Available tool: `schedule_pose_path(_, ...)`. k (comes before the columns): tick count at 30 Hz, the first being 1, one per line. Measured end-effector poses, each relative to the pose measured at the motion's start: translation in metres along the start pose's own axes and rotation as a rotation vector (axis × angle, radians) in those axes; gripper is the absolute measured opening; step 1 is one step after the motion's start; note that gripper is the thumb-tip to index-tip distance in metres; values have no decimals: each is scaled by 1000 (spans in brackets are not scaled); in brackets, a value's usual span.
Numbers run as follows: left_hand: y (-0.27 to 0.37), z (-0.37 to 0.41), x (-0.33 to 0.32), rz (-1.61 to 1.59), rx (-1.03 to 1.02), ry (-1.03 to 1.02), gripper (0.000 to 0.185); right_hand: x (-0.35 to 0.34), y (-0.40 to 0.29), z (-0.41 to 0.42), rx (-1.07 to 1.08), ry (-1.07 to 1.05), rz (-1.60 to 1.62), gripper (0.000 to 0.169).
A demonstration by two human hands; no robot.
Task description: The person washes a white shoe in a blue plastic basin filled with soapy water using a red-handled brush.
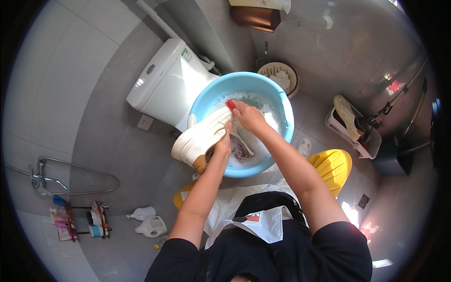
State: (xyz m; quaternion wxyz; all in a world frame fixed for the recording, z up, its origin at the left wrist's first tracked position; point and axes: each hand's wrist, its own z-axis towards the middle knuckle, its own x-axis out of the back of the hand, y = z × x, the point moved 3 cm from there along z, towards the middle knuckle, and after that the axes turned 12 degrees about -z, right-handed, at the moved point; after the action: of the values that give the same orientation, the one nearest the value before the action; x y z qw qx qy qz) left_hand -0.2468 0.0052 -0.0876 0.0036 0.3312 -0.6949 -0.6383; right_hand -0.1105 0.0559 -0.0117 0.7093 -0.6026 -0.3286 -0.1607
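A white shoe with a tan heel patch [199, 135] is tilted over the left rim of a light blue plastic basin [241, 172]. My left hand [222, 142] grips it by the opening, with the fingers partly hidden inside. My right hand [248, 116] holds a small red brush [231, 104] against the toe end of the shoe; its bristles are hidden. Foamy water [243, 155] fills the bottom of the basin. The shoe's tongue [243, 142] hangs down toward the suds.
A white toilet [165, 81] stands behind the basin at left, and a slatted waste bin [282, 74] behind it. At right, another shoe [347, 116] rests on a white plastic container [373, 149]. White detergent bottles [153, 226] lie at lower left, near a wall shelf [72, 222].
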Motion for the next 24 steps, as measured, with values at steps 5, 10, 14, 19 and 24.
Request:
schedule_pose_path(5,10,-9,-16,-79,-4,-36,58,0,45,23,-299,-233,35,36)
schedule_pose_path(10,-7,6,-2,-155,140,-88,60,-9,57,30,-392,-360,-21,37)
schedule_pose_path(14,-15,3,-3,-141,269,-48,57,-36,73,36,-161,-71,-80,37)
schedule_pose_path(19,-2,-3,-12,14,275,-22,49,-5,9,3,4,-46,12,37)
schedule_pose_path(24,-5,-2,-14,-17,280,-31,43,-7,6,-12,86,50,-89,38)
